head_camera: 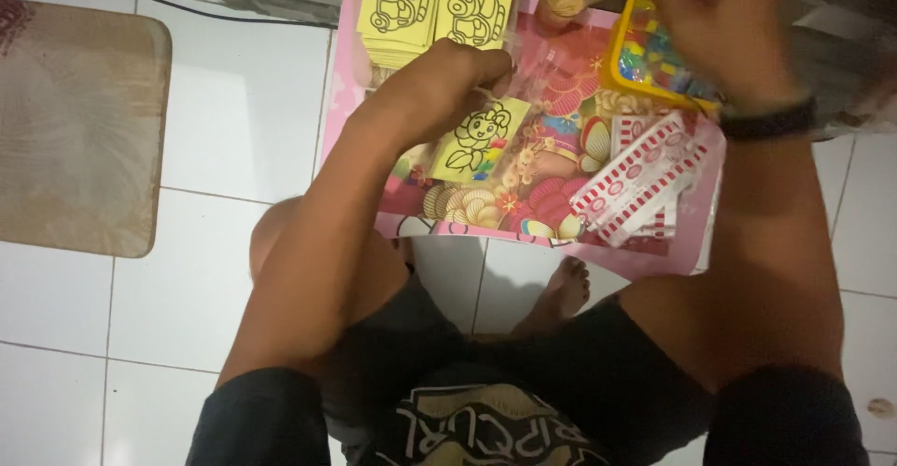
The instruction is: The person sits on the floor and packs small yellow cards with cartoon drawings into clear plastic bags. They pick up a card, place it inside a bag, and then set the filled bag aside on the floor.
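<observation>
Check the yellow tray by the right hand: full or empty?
Filled, at least partly. The yellow tray shows many small multicoloured pieces inside its rim. The right hand covers the far part, so how full overall cannot be told.

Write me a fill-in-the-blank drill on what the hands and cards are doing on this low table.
1. The left hand rests on a yellow card that shows a drawn ____.
2. The right hand reaches over a basket whose rim is ____.
3. The stacked cards at the table's far edge show drawn ____.
4. The wristband sits on the ____ arm.

Missing words: flower; yellow; cars; right
</observation>
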